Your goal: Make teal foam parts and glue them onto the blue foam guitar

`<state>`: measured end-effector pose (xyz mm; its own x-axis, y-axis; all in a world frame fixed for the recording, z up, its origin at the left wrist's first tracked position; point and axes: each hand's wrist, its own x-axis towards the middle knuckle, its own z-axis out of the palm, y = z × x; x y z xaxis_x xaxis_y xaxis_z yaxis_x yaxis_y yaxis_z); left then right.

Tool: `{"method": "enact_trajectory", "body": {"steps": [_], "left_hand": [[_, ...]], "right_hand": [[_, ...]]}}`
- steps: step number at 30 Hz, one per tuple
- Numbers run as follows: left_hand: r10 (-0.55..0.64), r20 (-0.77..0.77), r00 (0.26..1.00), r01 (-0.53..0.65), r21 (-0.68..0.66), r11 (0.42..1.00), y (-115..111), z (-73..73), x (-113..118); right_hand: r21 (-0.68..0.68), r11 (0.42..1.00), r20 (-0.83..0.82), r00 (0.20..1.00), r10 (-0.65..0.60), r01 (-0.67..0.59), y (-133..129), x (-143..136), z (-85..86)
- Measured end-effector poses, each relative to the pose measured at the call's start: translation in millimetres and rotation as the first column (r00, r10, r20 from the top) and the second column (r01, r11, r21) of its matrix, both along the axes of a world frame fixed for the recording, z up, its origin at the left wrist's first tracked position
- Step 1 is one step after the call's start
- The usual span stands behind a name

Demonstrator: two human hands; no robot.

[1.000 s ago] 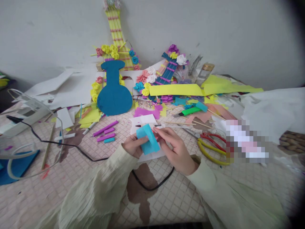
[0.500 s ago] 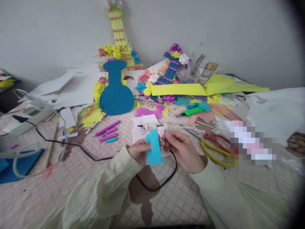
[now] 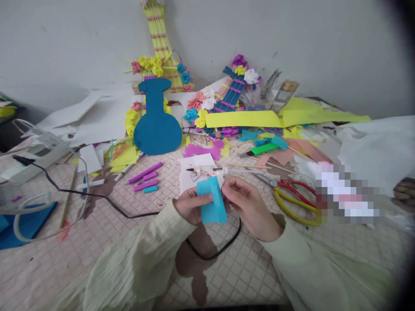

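Observation:
A light blue piece of paper [image 3: 210, 211] is held up in front of me, partly folded over on its right side. My left hand [image 3: 190, 205] grips it from the left, thumb lying across its front. At the paper's right edge, my right hand [image 3: 248, 205] is closed in a pinch; its lower fingers are partly hidden. Just beyond my hands a white glue gun [image 3: 220, 171] with a small red light rests on a white sheet [image 3: 186, 183]. Its black cord [image 3: 223, 250] loops beneath my hands.
A dark blue guitar-shaped cutout [image 3: 158, 129] leans against a yellow paper guitar [image 3: 157, 34]. Purple rolled strips [image 3: 145, 172] lie left of the sheet. To the right are a green cutter [image 3: 264, 149] and scissors with yellow and red handles [image 3: 282, 205]. A power strip [image 3: 39, 160] is far left.
The folded part of the light blue paper has opened out wider to the right. Both hands remain at the paper, and the view has shifted slightly.

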<state>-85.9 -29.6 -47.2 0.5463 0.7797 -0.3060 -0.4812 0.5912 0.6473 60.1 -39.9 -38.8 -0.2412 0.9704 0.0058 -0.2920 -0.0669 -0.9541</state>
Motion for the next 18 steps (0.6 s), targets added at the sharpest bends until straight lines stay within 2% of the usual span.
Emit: {"method": "enact_trajectory", "body": {"steps": [4,7,12,18], "left_hand": [[0.043,-0.046,0.998,-0.042,0.020,0.999,0.8,-3.8,-0.3],[0.056,-0.033,0.998,-0.054,0.048,0.997,1.4,-5.4,0.0],[0.137,-0.075,0.988,-0.137,0.005,0.991,1.9,-5.9,0.2],[0.194,-0.093,0.976,-0.196,-0.013,0.980,3.6,-3.1,-1.5]], "right_hand": [[-0.090,0.996,-0.004,1.000,0.021,-0.021,3.1,-0.2,-1.6],[-0.029,0.999,0.093,0.996,-0.014,0.017,3.8,0.7,-2.3],[0.063,0.996,0.189,0.979,-0.074,0.063,2.9,1.0,-2.8],[0.042,0.997,0.180,0.981,-0.067,0.061,3.1,0.5,-4.1]]}}
